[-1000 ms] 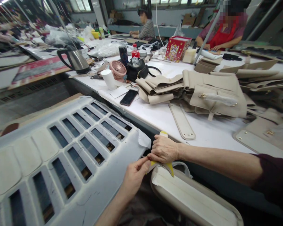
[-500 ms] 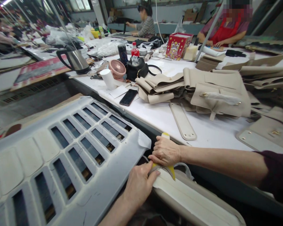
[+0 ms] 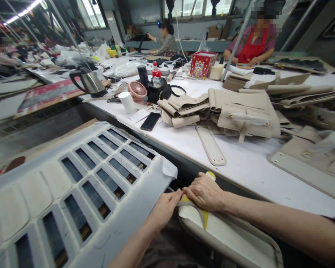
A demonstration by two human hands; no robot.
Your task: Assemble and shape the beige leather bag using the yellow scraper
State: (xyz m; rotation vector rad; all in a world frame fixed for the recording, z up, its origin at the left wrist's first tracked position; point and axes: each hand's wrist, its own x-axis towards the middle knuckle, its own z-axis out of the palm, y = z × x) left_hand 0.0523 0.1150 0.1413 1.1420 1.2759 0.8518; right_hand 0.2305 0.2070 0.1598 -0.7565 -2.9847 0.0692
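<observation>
long beige padded panel (image 3: 234,238) with white paper facing and yellow tool (image 3: 203,216), flat below the table edge

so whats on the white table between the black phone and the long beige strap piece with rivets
In the head view, only bare white tabletop lies between the black phone and the long beige strap piece; folded beige leather pieces sit just behind that gap.

On the surface: one kettle (image 3: 89,82), one pink fan (image 3: 137,91), one phone (image 3: 150,121), one red box (image 3: 202,64), one white cup (image 3: 126,102), two bottles (image 3: 149,75).
</observation>
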